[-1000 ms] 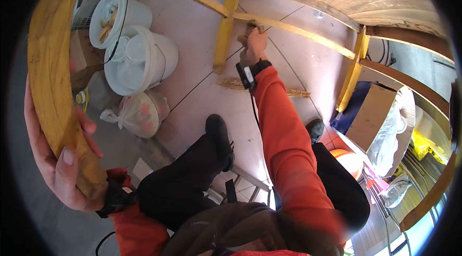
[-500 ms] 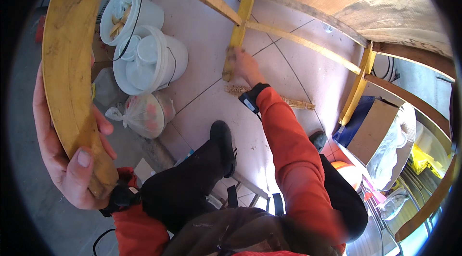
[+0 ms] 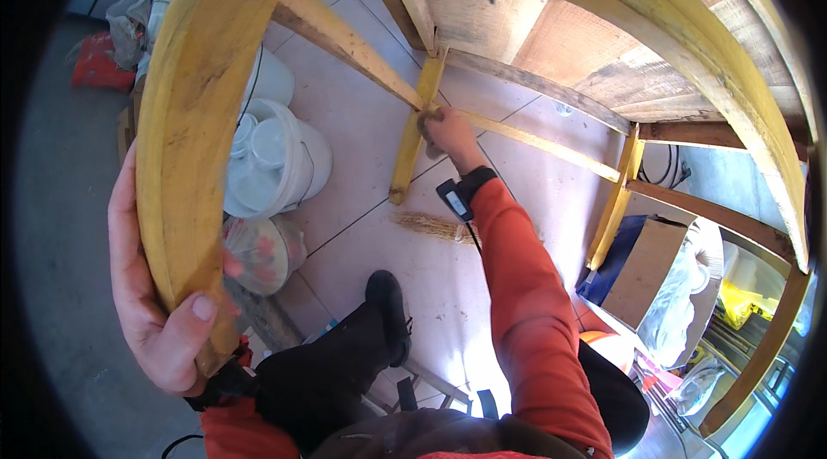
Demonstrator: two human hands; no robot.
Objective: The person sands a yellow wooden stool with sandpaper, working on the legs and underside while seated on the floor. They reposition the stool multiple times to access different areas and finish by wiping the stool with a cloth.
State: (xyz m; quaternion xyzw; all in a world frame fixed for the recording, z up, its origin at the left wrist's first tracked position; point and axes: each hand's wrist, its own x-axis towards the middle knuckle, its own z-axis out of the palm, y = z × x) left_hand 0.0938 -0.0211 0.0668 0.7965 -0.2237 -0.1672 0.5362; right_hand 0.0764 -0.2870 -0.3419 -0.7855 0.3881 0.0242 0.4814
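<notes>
A tilted wooden table (image 3: 560,24), with a plank underside and yellow legs and rails, fills the upper part of the view. My left hand (image 3: 159,338) is wrapped round the lower end of its near left leg (image 3: 185,192), thumb in front. Farther off, my right hand (image 3: 455,133) pinches a small brown-grey cloth or pad (image 3: 431,133). It presses this against another yellow leg (image 3: 407,168), just below the joint with the rails. My fingers partly hide the pad, so its exact kind is unclear.
Straw bristles, like a broom's (image 3: 431,224), lie on the tiles below my right forearm. White buckets (image 3: 306,153) and a bagged tub (image 3: 263,256) stand at left. At right are a cardboard box (image 3: 642,287) and an orange round thing (image 3: 610,347). My shoe (image 3: 388,312) is between.
My right hand has slid with the pad up the far leg, from near its end toward the rail joint. The table and my left hand have shifted rightward in view, showing more curved frame.
</notes>
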